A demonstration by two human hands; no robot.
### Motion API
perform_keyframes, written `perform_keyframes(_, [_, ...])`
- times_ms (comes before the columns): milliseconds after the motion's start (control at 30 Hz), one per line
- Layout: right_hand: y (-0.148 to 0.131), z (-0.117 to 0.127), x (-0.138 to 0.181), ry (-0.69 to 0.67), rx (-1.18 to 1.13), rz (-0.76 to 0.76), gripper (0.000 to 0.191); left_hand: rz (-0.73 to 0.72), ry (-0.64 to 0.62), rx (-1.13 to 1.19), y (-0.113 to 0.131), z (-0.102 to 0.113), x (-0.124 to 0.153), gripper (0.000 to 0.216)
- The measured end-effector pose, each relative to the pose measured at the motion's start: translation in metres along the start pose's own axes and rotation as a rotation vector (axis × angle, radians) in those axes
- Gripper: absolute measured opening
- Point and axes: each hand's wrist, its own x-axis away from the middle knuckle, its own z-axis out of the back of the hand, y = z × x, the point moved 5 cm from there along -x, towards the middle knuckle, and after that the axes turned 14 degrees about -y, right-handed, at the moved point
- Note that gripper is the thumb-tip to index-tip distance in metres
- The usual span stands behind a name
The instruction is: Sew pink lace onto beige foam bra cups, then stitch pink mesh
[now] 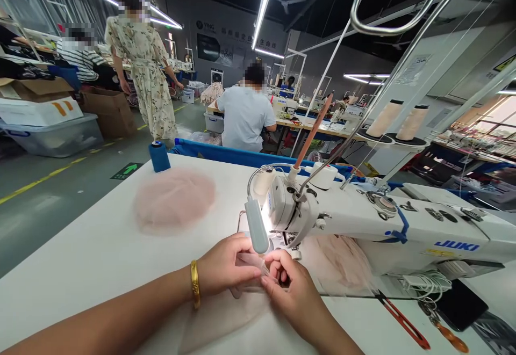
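My left hand (226, 263), with a gold bangle on its wrist, pinches a sheer pale pink fabric piece (252, 261) right in front of the needle area of a white sewing machine (387, 221). My right hand (292, 285) meets it from the right, fingers curled and pinched on the same fabric. More pink fabric (342, 261) lies bunched under the machine arm. The machine's small lamp (258, 229) hangs just above my fingers.
A heap of pink tulle (173, 199) and a blue thread spool (159, 156) sit at the far left of the white table (80, 258). Red-handled snips (401, 320) and a dark phone (459, 304) lie right. Other people work beyond; cardboard boxes (108, 110) stand at left.
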Motion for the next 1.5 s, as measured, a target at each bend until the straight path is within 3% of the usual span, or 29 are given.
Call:
perform_keyframes(333, [0.003, -0.002, 0.001, 0.008, 0.043, -0.014, 0.018, 0.001, -0.052, -0.029, 0.000, -0.006, -0.002, 0.032])
perform_keyframes(700, [-0.002, 0.002, -0.001, 0.104, 0.035, 0.083, 0.027, -0.126, -0.036, 0.038, -0.004, -0.014, -0.006, 0.033])
perform_keyframes(1033, [-0.010, 0.002, 0.002, 0.237, 0.277, 0.258, 0.018, -0.058, 0.013, -0.132, -0.005, -0.015, -0.004, 0.032])
perform_keyframes(1167, [-0.011, 0.002, 0.005, 0.269, 0.351, 0.307, 0.018, -0.131, 0.114, -0.174, 0.003, -0.014, -0.003, 0.021])
perform_keyframes(1233, [-0.010, 0.002, 0.005, 0.259, 0.324, 0.297, 0.019, -0.181, 0.139, -0.129, 0.006, -0.014, -0.002, 0.014])
perform_keyframes(1300, [-0.009, 0.002, 0.004, 0.243, 0.269, 0.276, 0.020, -0.185, 0.082, -0.039, 0.005, -0.017, -0.004, 0.018])
perform_keyframes(1400, [-0.010, 0.003, 0.003, 0.229, 0.213, 0.254, 0.021, -0.119, -0.007, 0.090, -0.005, -0.022, -0.008, 0.022])
perform_keyframes(1500, [-0.010, 0.003, 0.002, 0.222, 0.202, 0.232, 0.022, -0.055, 0.014, 0.137, -0.015, -0.022, -0.008, 0.026])
